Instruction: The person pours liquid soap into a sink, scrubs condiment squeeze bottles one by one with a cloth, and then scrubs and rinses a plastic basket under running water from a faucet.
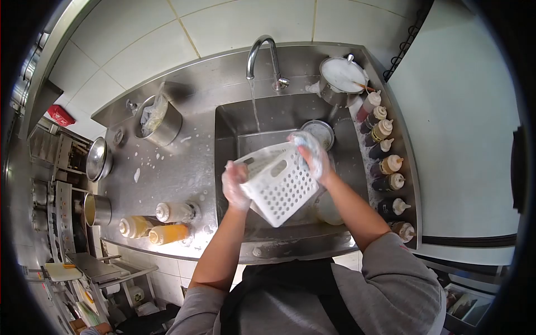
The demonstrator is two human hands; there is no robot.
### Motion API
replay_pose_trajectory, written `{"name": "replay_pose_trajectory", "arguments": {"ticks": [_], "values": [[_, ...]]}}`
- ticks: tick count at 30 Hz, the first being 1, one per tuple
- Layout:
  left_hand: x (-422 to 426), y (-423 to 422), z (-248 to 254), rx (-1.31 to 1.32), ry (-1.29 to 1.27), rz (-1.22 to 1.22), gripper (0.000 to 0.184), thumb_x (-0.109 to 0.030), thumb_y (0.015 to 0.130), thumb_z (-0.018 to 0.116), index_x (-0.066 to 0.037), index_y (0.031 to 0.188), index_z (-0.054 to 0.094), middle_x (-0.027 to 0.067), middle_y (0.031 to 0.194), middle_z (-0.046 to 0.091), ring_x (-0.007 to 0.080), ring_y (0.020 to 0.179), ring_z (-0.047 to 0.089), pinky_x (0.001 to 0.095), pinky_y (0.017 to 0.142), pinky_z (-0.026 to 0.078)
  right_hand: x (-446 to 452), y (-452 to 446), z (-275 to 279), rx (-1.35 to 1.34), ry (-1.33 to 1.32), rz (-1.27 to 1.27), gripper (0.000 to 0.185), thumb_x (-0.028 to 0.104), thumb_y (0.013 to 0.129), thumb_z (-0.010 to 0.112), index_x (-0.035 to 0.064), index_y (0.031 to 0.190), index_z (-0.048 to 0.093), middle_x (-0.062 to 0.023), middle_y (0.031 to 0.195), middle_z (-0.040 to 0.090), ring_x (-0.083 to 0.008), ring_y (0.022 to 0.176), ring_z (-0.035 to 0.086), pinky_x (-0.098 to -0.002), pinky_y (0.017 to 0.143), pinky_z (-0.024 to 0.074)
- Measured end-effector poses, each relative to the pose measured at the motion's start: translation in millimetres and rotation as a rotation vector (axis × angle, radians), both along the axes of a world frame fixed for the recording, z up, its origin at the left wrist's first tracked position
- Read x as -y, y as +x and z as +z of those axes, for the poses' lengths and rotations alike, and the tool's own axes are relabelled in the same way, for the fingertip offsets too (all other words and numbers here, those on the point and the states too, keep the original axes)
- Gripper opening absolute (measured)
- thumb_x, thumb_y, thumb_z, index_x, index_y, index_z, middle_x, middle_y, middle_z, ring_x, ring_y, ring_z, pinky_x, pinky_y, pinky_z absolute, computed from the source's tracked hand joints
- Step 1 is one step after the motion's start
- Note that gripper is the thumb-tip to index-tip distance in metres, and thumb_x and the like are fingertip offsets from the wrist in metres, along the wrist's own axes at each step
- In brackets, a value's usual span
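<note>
Over the sink [231,120] I hold a white plastic basket [285,192] with round holes and slotted handles, tilted. My left hand [236,187], wet with suds, is closed on its left end. My right hand [315,162], thick with foam, is closed around a foamy pale-blue wad [301,139] at the basket's upper right rim; suds hide its exact kind. Water runs from the faucet [262,56] into the sink behind the basket. A round metal container [319,134] sits in the sink beyond my right hand.
Several squeeze bottles [385,148] line the right ledge, below a foam-filled pot [341,78]. On the left counter stand a metal pot with a plastic bag [159,123], a metal bowl [99,159] and three sauce bottles [167,234].
</note>
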State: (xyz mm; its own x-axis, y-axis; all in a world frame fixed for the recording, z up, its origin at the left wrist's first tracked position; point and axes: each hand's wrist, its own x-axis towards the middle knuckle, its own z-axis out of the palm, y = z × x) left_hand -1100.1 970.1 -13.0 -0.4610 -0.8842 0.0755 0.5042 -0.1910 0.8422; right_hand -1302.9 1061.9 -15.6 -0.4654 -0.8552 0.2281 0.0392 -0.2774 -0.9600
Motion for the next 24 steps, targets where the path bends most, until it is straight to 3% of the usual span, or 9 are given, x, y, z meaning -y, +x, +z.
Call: {"name": "replay_pose_trajectory", "arguments": {"ticks": [5,7,9,11,12,14,17,20,24], "values": [[19,16,6,-0.236,0.320,-0.189,0.054,-0.042,0.093,0.031,-0.010,0.050,0.034,0.0026,0.053,0.033,0.0138,0.056,0.033,0.0296,0.052,0.028,8,-4,39,-0.296,0.189,0.117,0.021,0.022,0.086,0.057,0.0017,0.082,0.060,-0.0056,0.072,0.062,-0.0123,0.062,0.051,-0.0298,0.059,0.0431],[29,23,-4,0.426,-0.115,-0.108,0.050,-0.038,0.094,0.031,-0.005,0.060,0.046,0.0037,0.058,0.042,0.0110,0.057,0.040,0.0265,0.053,0.033,14,-1,30,-0.348,0.119,0.029,0.022,0.022,0.085,0.058,0.0018,0.077,0.061,-0.0100,0.064,0.060,-0.0162,0.053,0.051,-0.0323,0.056,0.0430],[25,7,1,0.547,-0.004,0.011,0.042,-0.032,0.093,0.039,0.001,0.075,0.057,0.0094,0.073,0.057,0.0159,0.068,0.052,0.0297,0.065,0.041,19,16,56,-0.598,0.037,-0.071,0.021,0.022,0.084,0.058,0.0025,0.075,0.060,-0.0124,0.063,0.059,-0.0240,0.052,0.055,-0.0352,0.055,0.0439],[-7,-14,19,1.031,-0.813,0.217,0.033,-0.026,0.091,0.043,0.000,0.078,0.059,0.0106,0.076,0.057,0.0207,0.068,0.051,0.0353,0.066,0.040,26,51,59,-0.453,0.124,-0.078,0.020,0.024,0.080,0.059,0.0035,0.080,0.059,-0.0130,0.069,0.060,-0.0303,0.064,0.059,-0.0392,0.061,0.0456],[-13,-21,26,0.739,-1.246,0.497,0.028,-0.023,0.089,0.044,-0.001,0.080,0.059,0.0109,0.077,0.057,0.0236,0.066,0.049,0.0388,0.063,0.037,28,69,61,-0.581,0.120,-0.132,0.016,0.019,0.078,0.059,0.0044,0.084,0.060,-0.0131,0.077,0.060,-0.0284,0.073,0.059,-0.0382,0.068,0.0458],[-9,-14,-2,0.519,-0.762,0.486,0.024,-0.023,0.084,0.050,0.000,0.080,0.057,0.0102,0.073,0.055,0.0235,0.062,0.047,0.0389,0.061,0.035,19,88,74,-0.812,0.022,-0.133,0.018,0.016,0.074,0.061,0.0070,0.090,0.061,-0.0130,0.090,0.058,-0.0301,0.091,0.055,-0.0404,0.080,0.0432],[-12,6,15,0.596,-0.939,0.613,0.035,-0.024,0.093,0.041,0.002,0.074,0.053,0.0125,0.065,0.051,0.0266,0.059,0.047,0.0392,0.061,0.039,9,61,36,-1.107,-0.208,-0.124,0.031,0.020,0.073,0.063,0.0090,0.101,0.056,-0.0115,0.099,0.055,-0.0326,0.103,0.049,-0.0466,0.087,0.0391],[-20,19,23,0.551,-0.570,0.527,0.038,-0.025,0.094,0.039,0.004,0.074,0.051,0.0146,0.065,0.050,0.0284,0.056,0.048,0.0363,0.058,0.041,14,0,-15,-0.337,0.080,0.045,0.017,0.012,0.079,0.055,0.0066,0.094,0.058,-0.0126,0.105,0.057,-0.0295,0.106,0.050,-0.0414,0.089,0.0409],[-11,21,24,0.824,-0.657,0.552,0.034,-0.026,0.095,0.040,0.002,0.080,0.053,0.0145,0.068,0.053,0.0274,0.062,0.051,0.0335,0.062,0.043,9,77,-1,-0.545,0.008,-0.155,0.027,0.018,0.080,0.056,0.0066,0.104,0.057,-0.0118,0.112,0.056,-0.0264,0.109,0.048,-0.0442,0.094,0.0369]]}}
